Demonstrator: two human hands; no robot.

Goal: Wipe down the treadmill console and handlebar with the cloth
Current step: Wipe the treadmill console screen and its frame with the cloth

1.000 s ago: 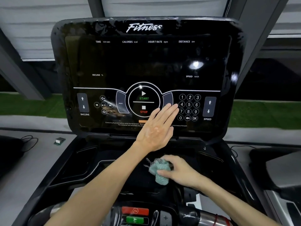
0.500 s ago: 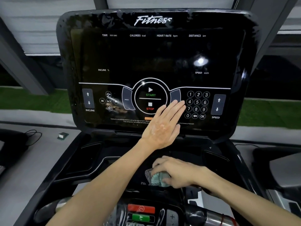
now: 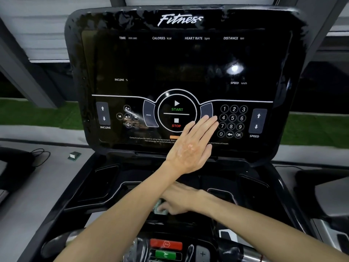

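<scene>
Nearest the viewer, below the right hand's fingers, a red oblong key (image 3: 166, 243) marked "Stop" sits above a green oblong key (image 3: 165, 254), with a "+" key (image 3: 202, 253) just right of them. A chrome tubular handlebar (image 3: 252, 257) shows at the lower edge, farther right.

Right hand (image 3: 182, 200): thumb and fingers curl down onto a pale green crumpled cloth (image 3: 160, 210), grasping it against the glossy black plastic tray (image 3: 105, 186) of the treadmill. The left forearm crosses over and hides most of these fingers.

Left hand (image 3: 190, 148): released, fingers straight and close together, laid flat on the glossy black treadmill console (image 3: 90, 53). Its fingertips (image 3: 213, 119) reach just left of digits 4 and 7 of the white numeric keypad (image 3: 232, 118) and cover the lower part of a grey curved key. "STOP" in red and "START" in green lie just left of the fingers, "PROG" farther left, then the "INCLINE" arrows. Right of the fingertips come digits 0–9, a back arrow, "OK" and the "SPEED" arrows. The palm covers part of the small print beginning "Consult a physician before using the equipment".

Above the fingers: "INCLINE %", "SPEED km/h", then "TIME min:sec", "CALORIES kcal", "HEART RATE bpm", "DISTANCE km" and, farthest, the white script logo (image 3: 180, 19) "Fitness".
</scene>
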